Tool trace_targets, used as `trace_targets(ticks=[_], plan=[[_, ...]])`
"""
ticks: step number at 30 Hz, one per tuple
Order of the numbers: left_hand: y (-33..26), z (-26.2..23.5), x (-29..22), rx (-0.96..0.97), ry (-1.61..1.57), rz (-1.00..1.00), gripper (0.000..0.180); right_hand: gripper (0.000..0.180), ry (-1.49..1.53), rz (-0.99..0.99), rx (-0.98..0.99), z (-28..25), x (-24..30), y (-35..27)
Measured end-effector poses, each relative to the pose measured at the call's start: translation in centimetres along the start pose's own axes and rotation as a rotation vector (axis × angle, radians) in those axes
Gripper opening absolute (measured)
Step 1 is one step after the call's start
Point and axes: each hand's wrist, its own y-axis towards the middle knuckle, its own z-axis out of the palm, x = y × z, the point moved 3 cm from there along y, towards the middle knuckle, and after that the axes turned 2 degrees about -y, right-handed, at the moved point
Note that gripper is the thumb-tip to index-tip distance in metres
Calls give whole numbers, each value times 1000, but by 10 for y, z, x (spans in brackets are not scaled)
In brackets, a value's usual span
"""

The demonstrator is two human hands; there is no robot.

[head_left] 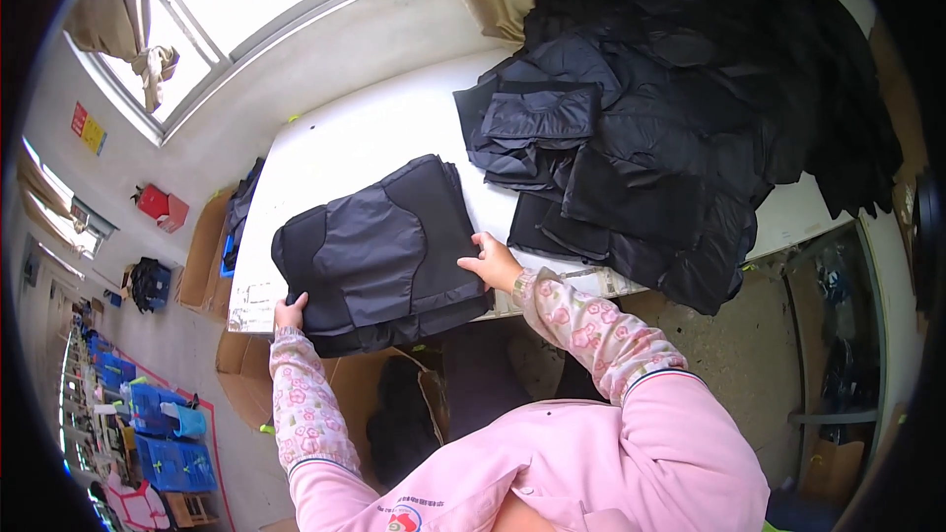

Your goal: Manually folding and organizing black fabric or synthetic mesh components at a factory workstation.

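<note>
A stack of folded black cloth pieces point(370, 251) lies at the front edge of the white table, with a smoother, shinier panel in the middle of its top piece. My left hand point(289, 313) grips the near left corner of the stack, some of its fingers hidden at the side. At the right edge, my right hand point(491, 263) holds the cloth between thumb and fingers. Both forearms wear flower-patterned sleeves. Just right of my right hand lie more folded black pieces point(631, 192).
A large heap of black garments point(690, 30) covers the right part of the white table point(340, 128). Cardboard boxes point(205, 256) stand left of the table and below it. Blue crates point(175, 463) sit on the floor at far left. A window with curtains is behind.
</note>
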Motion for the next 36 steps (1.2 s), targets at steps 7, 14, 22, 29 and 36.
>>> trace_targets(ticks=[7, 14, 22, 29, 36], plan=[[-27, -50, -14, -514, 143, 306, 51, 45, -794, -429, -721, -229, 33, -35], [-170, 42, -249, 388, -612, 569, 10, 17, -1202, -138, -652, -311, 6, -70], [-340, 189, -341, 1454, -564, 323, 38, 12, -385, -581, -560, -214, 98, -102], [-320, 187, -368, 1187, -1307, -28, 28, 11, 23, -516, -149, -171, 104, -146], [-230, 95, -382, 979, -800, 977, 25, 22, 66, -844, -443, -249, 166, -177]])
